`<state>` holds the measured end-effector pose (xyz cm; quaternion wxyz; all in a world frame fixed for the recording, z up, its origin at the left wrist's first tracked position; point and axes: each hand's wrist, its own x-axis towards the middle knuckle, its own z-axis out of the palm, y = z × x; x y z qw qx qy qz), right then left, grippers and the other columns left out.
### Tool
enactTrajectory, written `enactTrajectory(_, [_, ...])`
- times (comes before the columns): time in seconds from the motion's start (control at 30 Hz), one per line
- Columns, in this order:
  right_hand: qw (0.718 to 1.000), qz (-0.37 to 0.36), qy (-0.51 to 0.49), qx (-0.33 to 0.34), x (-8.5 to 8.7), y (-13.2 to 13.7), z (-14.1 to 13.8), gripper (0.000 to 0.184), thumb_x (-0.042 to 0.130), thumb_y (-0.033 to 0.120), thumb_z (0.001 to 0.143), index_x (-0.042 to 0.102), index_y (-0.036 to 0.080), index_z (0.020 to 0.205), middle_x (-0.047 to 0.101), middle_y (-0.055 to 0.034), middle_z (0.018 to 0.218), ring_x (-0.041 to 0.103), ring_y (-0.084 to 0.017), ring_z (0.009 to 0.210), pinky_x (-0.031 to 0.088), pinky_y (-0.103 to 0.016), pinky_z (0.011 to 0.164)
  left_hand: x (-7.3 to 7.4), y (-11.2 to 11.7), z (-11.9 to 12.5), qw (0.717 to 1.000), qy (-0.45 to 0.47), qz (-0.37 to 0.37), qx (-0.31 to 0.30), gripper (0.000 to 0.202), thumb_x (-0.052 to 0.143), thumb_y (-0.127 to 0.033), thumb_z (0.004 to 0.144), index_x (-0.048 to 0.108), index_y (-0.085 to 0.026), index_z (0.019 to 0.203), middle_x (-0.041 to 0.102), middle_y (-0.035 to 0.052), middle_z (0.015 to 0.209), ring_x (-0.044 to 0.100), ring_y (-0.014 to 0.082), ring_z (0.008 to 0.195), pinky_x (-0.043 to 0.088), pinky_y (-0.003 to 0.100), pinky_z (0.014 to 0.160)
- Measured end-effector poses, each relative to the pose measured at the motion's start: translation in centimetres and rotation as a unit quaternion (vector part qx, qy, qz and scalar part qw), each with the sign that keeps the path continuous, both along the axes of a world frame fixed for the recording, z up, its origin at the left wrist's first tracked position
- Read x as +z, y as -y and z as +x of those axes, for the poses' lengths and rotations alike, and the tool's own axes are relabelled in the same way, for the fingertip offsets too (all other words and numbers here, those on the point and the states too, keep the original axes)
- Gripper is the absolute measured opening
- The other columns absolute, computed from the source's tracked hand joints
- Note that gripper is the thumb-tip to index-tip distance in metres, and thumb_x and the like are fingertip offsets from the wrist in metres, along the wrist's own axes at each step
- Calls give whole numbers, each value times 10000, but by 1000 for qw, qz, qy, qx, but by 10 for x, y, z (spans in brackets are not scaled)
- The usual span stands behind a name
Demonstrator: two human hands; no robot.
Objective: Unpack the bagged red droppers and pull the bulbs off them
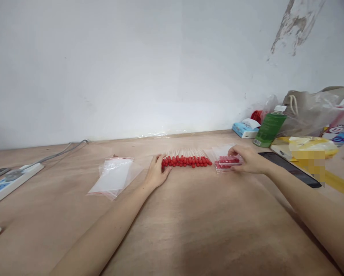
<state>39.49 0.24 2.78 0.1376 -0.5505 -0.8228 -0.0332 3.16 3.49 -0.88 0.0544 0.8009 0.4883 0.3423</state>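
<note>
A row of red-beaded picks (186, 161) lies on the wooden table, their pale thin sticks pointing toward the wall. At the row's left end rests my left hand (156, 171), thumb apart from the fingers, touching the nearest red beads. My right hand (248, 160) is closed on the right edge of a clear zip bag (231, 160) with red-beaded picks inside. Another bag of red beads shows just under it, close to the table. Left of my left hand lies a stack of clear plastic bags (114, 176) with a white area.
A power strip (13, 180) with a grey cable is at the left. On the right stand a green bottle (270, 127), a blue tissue pack (244, 129) and a beige bag (310, 107). A dark phone (289, 168) lies under my right forearm's far side. The white wall (131, 69) closes the back.
</note>
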Motion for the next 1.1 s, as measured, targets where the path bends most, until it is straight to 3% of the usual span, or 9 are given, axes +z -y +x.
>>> enactTrajectory(0.17, [995, -8, 97, -15, 9, 3, -2, 68, 535, 204, 629, 576, 198, 684, 599, -54, 787, 517, -191, 790, 299, -298, 692, -1, 1, -1, 1000, 7, -5, 17, 508, 558, -289, 754, 386, -190, 1222, 400, 97, 1193, 435, 233, 1128, 386, 369, 940])
enactTrajectory(0.27, [995, -35, 92, -23, 16, 3, -2, 118, 494, 159, 671, 597, 190, 624, 607, -48, 704, 525, -162, 700, 305, -273, 638, 3, 8, 0, 999, 15, 42, 22, 525, 582, -290, 737, 391, -175, 1212, 384, 112, 1216, 384, 252, 1165, 346, 391, 974])
enactTrajectory(0.37, [994, -92, 42, -52, 30, 11, -12, 102, 523, 196, 678, 599, 190, 609, 588, -11, 595, 492, -123, 556, 298, -238, 538, 9, 34, 2, 996, 23, 77, -33, 418, 566, -282, 758, 450, -189, 1148, 436, 94, 1183, 396, 230, 1142, 329, 373, 980])
enactTrajectory(0.53, [958, -250, -122, 64, 41, 39, -71, 244, 557, 382, 697, 576, 166, 586, 533, 23, 520, 442, -82, 480, 287, -196, 454, 12, 93, 5, 979, 49, -100, -173, 259, 522, -316, 801, 524, -198, 1030, 553, 30, 845, 521, 116, 675, 446, 241, 647])
enactTrajectory(0.63, [918, -320, -182, 145, 28, 52, -123, 244, 492, 325, 729, 593, 147, 594, 532, 26, 504, 434, -70, 461, 294, -183, 441, 15, 105, 7, 936, 133, -275, -176, 305, 546, -405, 776, 533, -169, 968, 552, -4, 702, 469, 76, 514, 393, 194, 492])
enactTrajectory(0.73, [899, -343, -218, 161, 8, 55, -165, 197, 457, 232, 698, 600, 147, 594, 526, 36, 489, 426, -59, 436, 288, -170, 420, 25, 99, 7, 841, 202, -486, -126, 439, 493, -563, 749, 552, -129, 785, 587, 26, 654, 511, 82, 456, 391, 197, 431])
enactTrajectory(0.8, [903, -325, -240, 146, -2, 52, -183, 184, 452, 212, 680, 590, 149, 574, 518, 41, 473, 412, -55, 422, 281, -169, 411, 33, 93, 4, 785, 239, -567, -73, 505, 453, -609, 748, 545, -113, 725, 604, 52, 618, 571, 115, 484, 454, 231, 481])
enactTrajectory(0.93, [893, -329, -284, 118, -11, 41, -197, 176, 475, 235, 671, 593, 150, 571, 481, 52, 437, 366, -49, 389, 267, -174, 391, 39, 85, -2, 772, 332, -541, -28, 360, 645, -458, 691, 462, -151, 733, 633, 36, 633, 627, 134, 587, 505, 260, 602])
enactTrajectory(1.1, [881, -328, -328, 94, -18, 33, -201, 127, 558, 255, 627, 582, 149, 560, 500, 49, 462, 389, -49, 414, 291, -171, 407, 29, 82, 0, 758, 430, -490, -23, 420, 743, -230, 632, 334, -182, 714, 611, -33, 643, 624, 100, 597, 510, 248, 639])
